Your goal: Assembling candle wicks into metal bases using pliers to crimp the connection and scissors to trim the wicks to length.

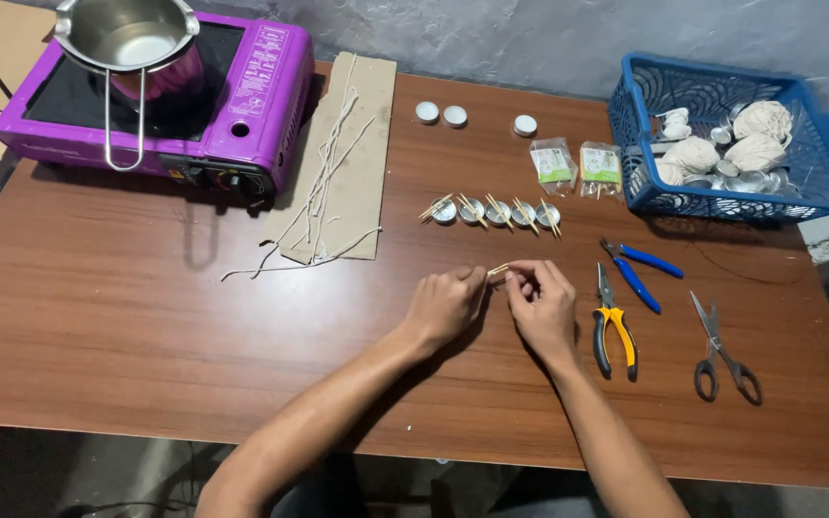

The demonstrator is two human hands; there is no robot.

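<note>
My left hand [445,305] and my right hand [541,301] meet over the middle of the brown table [146,317], both pinching small wooden sticks [498,270] between their fingertips. Just beyond my hands runs a row of several small metal cups [496,212], each with wooden sticks laid across its rim. Whether a wick is between the sticks I hold I cannot tell.
A purple portable stove [232,105] with a steel pot [131,38] stands far left. Cardboard [347,182] holds white wicks. A blue basket [817,182] of string balls sits far right. Yellow pliers [616,331], blue pliers [640,269], scissors [722,350], two small packets [578,168] and three white candles [453,115] lie nearby.
</note>
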